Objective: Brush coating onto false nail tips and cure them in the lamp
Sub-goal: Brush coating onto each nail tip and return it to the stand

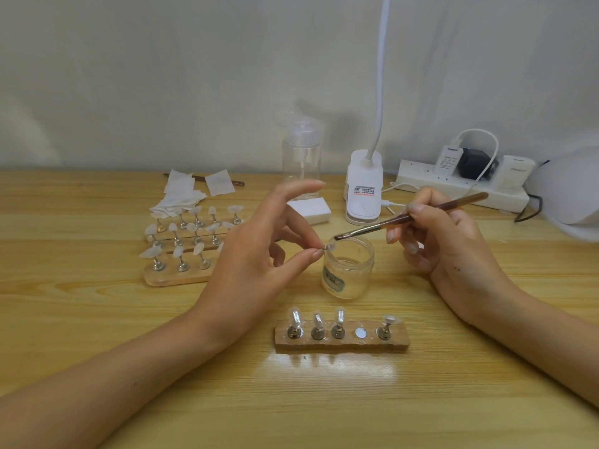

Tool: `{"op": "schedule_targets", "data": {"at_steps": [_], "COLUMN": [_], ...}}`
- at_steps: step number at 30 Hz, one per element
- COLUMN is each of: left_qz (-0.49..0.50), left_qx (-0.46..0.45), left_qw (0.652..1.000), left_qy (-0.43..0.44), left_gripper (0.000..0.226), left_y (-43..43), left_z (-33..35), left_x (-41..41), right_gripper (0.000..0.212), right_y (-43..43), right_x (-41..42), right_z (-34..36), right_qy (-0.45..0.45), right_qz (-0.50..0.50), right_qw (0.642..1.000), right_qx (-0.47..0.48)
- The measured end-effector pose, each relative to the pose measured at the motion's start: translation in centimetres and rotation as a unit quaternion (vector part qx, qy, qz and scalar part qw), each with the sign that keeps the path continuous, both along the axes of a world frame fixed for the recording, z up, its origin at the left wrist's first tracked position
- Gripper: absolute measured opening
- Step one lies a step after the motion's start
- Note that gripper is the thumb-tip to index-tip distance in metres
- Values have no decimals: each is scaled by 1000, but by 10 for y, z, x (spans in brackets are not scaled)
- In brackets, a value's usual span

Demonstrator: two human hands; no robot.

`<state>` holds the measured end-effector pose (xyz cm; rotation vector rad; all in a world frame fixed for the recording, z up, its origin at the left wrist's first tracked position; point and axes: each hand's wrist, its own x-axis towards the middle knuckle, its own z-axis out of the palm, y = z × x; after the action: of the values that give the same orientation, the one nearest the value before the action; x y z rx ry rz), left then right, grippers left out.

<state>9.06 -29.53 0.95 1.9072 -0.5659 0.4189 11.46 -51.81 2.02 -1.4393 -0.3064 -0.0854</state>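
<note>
Coating a single false nail tip over the open jar.

Pinched between thumb and forefinger of the left hand point(259, 241), other fingers fanned loosely open: a small translucent false nail tip point(330, 247), held just above the left rim of the clear glass jar point(348, 270). Gripped pen-style in the right hand point(453, 241): a slim brown-handled brush point(421, 213), long axis slanting from far right down to near left, bristles just right of the tip; touching or barely apart, too small to tell. Judged mid-coat, with the next stroke a short leftward pull by the right hand, the left holding steady. Nearer, on the pale wooden table point(324, 400): a wooden strip holder point(342, 343) carrying four mounted tips and one bare slot. Far right, well apart from both hands: the white domed curing lamp point(570, 196).
</note>
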Motion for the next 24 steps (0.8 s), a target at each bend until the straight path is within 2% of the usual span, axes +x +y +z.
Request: {"op": "schedule_targets", "data": {"at_steps": [2, 7, 11, 15, 20, 24], "left_qz": [0, 0, -1, -1, -2, 0], "left_qx": [0, 0, 0, 3, 5, 11], "left_qw": [1000, 1000, 1000, 1000, 1000, 1000], "left_qy": [-1, 1, 1, -4, -5, -10], "left_gripper": [65, 64, 64, 64, 64, 64], "left_y": [0, 0, 0, 0, 1, 1], "left_z": [0, 0, 0, 0, -1, -1], "left_x": [0, 0, 0, 0, 1, 1], "right_gripper": [23, 30, 26, 28, 20, 31], "right_y": [1, 0, 1, 0, 0, -1], "right_x": [-1, 1, -1, 2, 0, 2], "right_z": [0, -1, 0, -2, -1, -1], "right_qy": [-12, 9, -10, 16, -11, 7], "right_qz": [16, -9, 17, -13, 31, -2], "right_qw": [1000, 1000, 1000, 999, 999, 1000], "right_qx": [-8, -15, -14, -28, -12, -8]}}
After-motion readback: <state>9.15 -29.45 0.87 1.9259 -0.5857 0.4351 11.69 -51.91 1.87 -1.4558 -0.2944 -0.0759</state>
